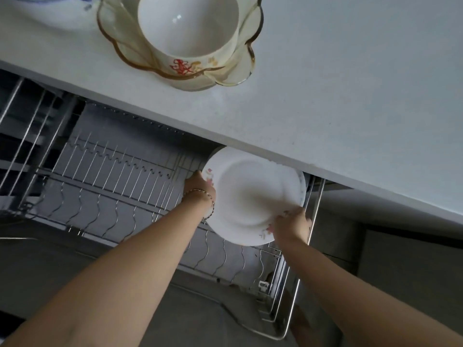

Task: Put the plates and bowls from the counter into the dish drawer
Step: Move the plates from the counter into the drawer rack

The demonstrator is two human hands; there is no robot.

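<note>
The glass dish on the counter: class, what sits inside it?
A white bowl with a red pattern stands inside the scalloped glass dish. The bowl looks empty; the dish's floor beneath is covered.

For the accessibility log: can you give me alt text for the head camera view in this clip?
Both hands, left hand and right hand, hold a white floral plate over the wire rack of the open dish drawer below the counter. A white bowl sits inside a scalloped glass bowl on the counter.

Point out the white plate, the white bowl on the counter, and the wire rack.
white plate (pixel 253 194), head view, its centre well.
white bowl (pixel 188 23), head view, inside bottom.
wire rack (pixel 105 186), head view, front rail.
</note>
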